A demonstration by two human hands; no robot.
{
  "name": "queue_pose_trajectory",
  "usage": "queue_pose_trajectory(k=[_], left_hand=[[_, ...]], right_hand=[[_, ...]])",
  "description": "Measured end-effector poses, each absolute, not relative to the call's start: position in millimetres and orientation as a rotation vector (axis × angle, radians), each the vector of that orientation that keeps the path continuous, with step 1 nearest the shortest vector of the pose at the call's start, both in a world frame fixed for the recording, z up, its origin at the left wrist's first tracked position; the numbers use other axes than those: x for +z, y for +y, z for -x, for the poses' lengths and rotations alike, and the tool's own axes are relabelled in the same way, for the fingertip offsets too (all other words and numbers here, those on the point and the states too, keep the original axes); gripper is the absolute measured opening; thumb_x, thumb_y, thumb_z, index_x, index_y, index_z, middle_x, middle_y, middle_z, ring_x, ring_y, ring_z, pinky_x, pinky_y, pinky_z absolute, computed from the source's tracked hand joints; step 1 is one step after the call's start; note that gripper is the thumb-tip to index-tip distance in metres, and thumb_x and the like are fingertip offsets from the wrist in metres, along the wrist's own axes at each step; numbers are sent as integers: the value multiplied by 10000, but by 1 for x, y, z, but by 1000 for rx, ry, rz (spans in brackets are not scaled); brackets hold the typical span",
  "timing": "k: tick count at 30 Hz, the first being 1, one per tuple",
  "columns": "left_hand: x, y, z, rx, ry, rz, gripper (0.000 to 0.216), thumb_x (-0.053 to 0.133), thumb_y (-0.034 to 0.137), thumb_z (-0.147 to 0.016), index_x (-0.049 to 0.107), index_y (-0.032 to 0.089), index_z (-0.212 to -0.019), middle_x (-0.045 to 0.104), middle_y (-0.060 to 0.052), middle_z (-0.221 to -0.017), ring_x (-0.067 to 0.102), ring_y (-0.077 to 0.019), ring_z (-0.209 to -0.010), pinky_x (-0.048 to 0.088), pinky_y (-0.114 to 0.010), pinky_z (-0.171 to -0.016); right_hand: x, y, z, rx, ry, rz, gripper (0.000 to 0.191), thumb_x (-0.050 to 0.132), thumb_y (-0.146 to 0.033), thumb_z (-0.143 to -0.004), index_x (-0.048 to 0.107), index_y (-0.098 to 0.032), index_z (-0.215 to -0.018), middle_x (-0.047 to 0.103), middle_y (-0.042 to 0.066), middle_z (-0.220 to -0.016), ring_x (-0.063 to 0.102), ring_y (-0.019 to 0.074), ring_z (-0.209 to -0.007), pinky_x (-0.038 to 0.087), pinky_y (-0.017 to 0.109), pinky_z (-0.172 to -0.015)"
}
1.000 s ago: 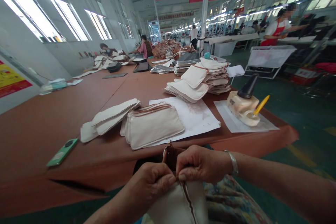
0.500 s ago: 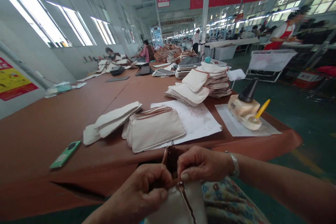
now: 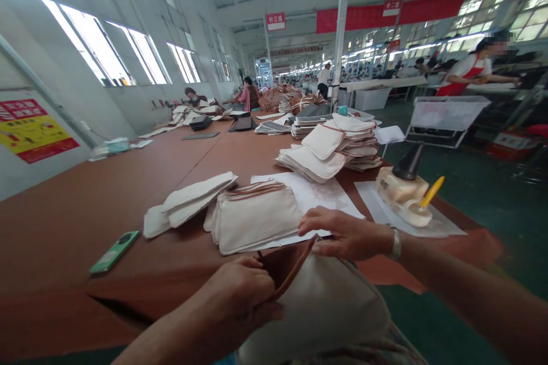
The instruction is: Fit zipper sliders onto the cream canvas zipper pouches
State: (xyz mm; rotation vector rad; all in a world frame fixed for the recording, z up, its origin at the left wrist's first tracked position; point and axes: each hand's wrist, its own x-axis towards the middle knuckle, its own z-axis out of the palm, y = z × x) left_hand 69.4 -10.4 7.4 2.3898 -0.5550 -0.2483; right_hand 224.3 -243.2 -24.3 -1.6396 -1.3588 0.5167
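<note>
a brown-lined pouch (image 3: 334,296) gapes between the left hand (image 3: 244,291) and right hand (image 3: 345,232).

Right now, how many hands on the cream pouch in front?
2: the left hand grips the cream pouch's brown-edged opening at lower left; the right hand is at its upper right end. Some fingertips are hidden.

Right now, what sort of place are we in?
It looks like a factory workshop, maybe a sewing one: the left hand holds a pale piece with a brown edge, stacks of similar pieces lie on the long table, and a co-worker in a red apron stands farther back.
</note>
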Motion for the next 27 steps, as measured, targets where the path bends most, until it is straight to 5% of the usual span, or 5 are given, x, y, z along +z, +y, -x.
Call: queue_pose_trajectory(k=[6, 10, 15, 21, 27], left_hand=[[17, -3, -76, -716, -174, -2039, 393, 612, 441, -887, 516, 163, -627, 329, 59, -583, 232, -94, -535, 162, -243, -479], [5, 46, -71, -778, -46, -1751, 527, 723, 637, -713, 660, 121, -798, 494, 24, -634, 401, -108, -577, 295, -200, -538], [-2, 49, -67, -693, -25, -1618, 431, 838, 461, -669, 690, 125, -895, 614, -19, -791, 523, -143, -724, 413, -242, -732], [-9, 9, -78, -632, -138, -1561, 319, 796, 356, -755, 662, 87, -863, 536, -7, -772, 435, -126, -719, 327, -220, -634], [-14, 2, -80, -631, -153, -1515, 333, 790, 361, -758, 632, 92, -875, 522, 6, -742, 385, -95, -649, 269, -212, -569]], right_hand=[[-45, -195, -163, 623, -1550, 1433, 352, 764, -446, -759, 661, -141, -904, 562, -23, -751, 505, 121, -692, 452, 210, -676], [-69, -205, -172, 740, -1343, 1276, 271, 697, -379, -845, 658, -111, -832, 560, 4, -807, 496, 125, -747, 445, 219, -701], [-88, -220, -206, 854, -1236, 1402, 361, 713, -459, -807, 664, -104, -847, 561, 19, -826, 521, 157, -790, 451, 247, -702], [-59, -216, -205, 906, -1263, 1349, 417, 694, -395, -833, 609, -140, -1151, 600, 62, -1011, 534, 169, -888, 457, 279, -796], [-49, -205, -178, 897, -1160, 1220, 260, 658, -357, -871, 564, -116, -894, 497, -10, -788, 411, 94, -681, 383, 203, -626]])
